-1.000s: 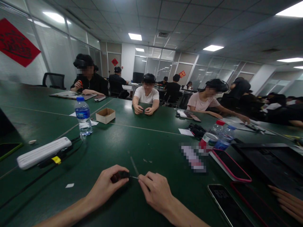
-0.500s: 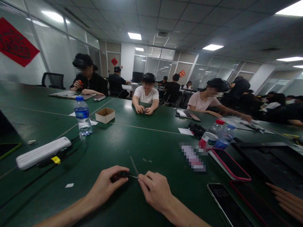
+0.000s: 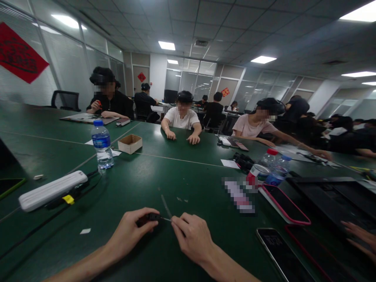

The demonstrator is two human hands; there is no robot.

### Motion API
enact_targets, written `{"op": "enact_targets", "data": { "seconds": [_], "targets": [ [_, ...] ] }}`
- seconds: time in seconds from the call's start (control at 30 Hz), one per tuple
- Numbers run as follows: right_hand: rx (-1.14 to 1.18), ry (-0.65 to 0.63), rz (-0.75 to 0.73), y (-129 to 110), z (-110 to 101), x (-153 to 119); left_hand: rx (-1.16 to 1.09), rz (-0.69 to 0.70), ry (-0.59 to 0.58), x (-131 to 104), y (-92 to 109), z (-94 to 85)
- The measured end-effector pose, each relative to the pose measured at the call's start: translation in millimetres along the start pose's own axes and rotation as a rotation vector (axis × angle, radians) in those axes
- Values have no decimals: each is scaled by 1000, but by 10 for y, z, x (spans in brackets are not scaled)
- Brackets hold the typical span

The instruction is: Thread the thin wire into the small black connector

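Between the thumb and fingers of my left hand (image 3: 131,225) is a small black block-like object (image 3: 153,216), partly hidden by the fingers. A thin metal rod (image 3: 166,219) runs from its right end to the fingertips of my right hand (image 3: 195,237). Those right fingers are closed around the rod's other end, and whatever else they hold is hidden. A narrow translucent strip (image 3: 166,206) reaches up and left from the right fingertips; whether it is held or lies on the table cannot be made out. Both hands are just above the green table (image 3: 123,196).
To the left stand a water bottle (image 3: 102,144), a small open box (image 3: 130,144) and a white power strip (image 3: 54,190) with cables. On the right lie phones (image 3: 283,250), bottles (image 3: 277,169) and a black tray-like panel (image 3: 337,196). Another person's hand (image 3: 362,235) rests beside it.
My hands stay almost in place, still joined by the rod. The person opposite has moved their hands apart onto the table. Another person's hand at the right edge has shifted.
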State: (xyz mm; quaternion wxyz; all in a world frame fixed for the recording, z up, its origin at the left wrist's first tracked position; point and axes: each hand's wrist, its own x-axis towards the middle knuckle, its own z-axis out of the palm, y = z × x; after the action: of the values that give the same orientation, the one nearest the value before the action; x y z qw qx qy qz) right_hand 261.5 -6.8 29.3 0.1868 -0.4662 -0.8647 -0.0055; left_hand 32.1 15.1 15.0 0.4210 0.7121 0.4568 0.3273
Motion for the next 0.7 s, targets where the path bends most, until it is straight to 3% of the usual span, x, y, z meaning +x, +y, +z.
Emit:
{"op": "enact_targets", "data": {
  "seconds": [0.37,0.7],
  "targets": [
    [-61,30,-40,-4,19,-16,131,73,61,-4,-34,0],
    [-68,27,-70,2,-1,-22,114,100,28,-19,-19,-3]
  ]
}}
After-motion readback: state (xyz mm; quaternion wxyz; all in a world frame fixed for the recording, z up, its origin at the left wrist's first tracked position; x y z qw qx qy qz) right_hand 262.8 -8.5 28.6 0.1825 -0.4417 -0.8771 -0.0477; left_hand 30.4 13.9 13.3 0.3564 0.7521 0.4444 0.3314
